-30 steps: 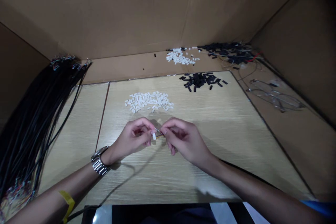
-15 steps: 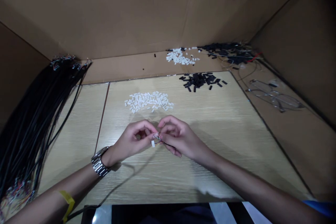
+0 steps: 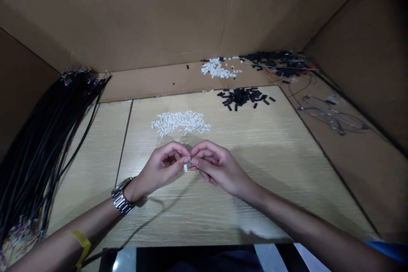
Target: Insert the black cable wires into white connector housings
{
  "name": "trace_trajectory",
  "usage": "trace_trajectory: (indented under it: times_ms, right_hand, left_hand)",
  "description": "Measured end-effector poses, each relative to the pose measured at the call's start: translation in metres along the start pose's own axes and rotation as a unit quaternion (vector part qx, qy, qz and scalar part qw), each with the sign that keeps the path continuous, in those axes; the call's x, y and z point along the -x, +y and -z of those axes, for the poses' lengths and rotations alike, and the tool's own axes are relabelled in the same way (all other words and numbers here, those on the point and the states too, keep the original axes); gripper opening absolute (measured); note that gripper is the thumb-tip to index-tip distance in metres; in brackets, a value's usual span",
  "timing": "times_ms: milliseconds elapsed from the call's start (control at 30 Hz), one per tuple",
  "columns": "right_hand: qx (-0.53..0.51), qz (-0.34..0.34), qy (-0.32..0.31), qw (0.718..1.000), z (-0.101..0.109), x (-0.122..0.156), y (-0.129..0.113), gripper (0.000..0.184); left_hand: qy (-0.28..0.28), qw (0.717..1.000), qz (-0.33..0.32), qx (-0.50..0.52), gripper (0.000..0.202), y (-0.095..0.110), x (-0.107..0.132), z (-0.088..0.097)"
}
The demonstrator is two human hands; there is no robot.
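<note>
My left hand, with a metal watch at its wrist, is closed in a pinch; what lies between its fingertips is too small to make out. Facing it, my right hand pinches the thin wires at the end of a black cable. The fingertips of both hands nearly meet there. A small white connector hangs on coloured wires just below the left fingertips. The cable runs from the lower left across the table toward my hands. Beyond them lies a pile of white connector housings.
A thick bundle of black cables with bare wire ends lies on the left. Black housings are piled at the back right. More white pieces and black pieces lie by the cardboard wall. Eyeglasses rest at right.
Both hands have risen slightly away from me, and their fingertips are closer together. The white connector has moved up a little with them. The piles have not changed.
</note>
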State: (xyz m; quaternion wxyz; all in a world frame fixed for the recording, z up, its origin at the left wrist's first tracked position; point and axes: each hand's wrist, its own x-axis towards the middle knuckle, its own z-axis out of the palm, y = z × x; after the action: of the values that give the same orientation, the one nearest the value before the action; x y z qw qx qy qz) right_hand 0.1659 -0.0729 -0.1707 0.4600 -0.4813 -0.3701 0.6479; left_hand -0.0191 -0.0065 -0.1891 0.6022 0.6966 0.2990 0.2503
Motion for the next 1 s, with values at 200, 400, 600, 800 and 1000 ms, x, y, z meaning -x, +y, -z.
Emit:
trace_trajectory:
  times_ms: [200,400,600,800,1000]
  right_hand:
    - [0.005,0.025,0.007,1.000,-0.001,0.001,-0.001,0.007]
    - [0.000,0.027,0.012,1.000,0.002,-0.001,0.002,0.006]
    - [-0.014,-0.001,-0.009,1.000,0.004,-0.002,0.002,0.011]
    - [-0.013,-0.002,0.009,1.000,0.005,-0.003,0.003,0.013]
    - [0.044,0.023,0.006,0.999,0.005,0.003,-0.001,0.006]
  left_hand:
    - [0.013,0.992,-0.096,-0.079,0.007,0.006,0.000,0.001]
    - [0.031,0.973,-0.171,-0.155,0.006,0.009,0.000,0.003]
    - [0.024,0.938,-0.285,-0.197,0.018,0.009,0.004,0.002]
    - [0.023,0.920,-0.318,-0.229,0.013,0.014,0.007,0.002]
    - [0.056,0.945,-0.254,-0.199,0.013,0.011,0.003,0.002]
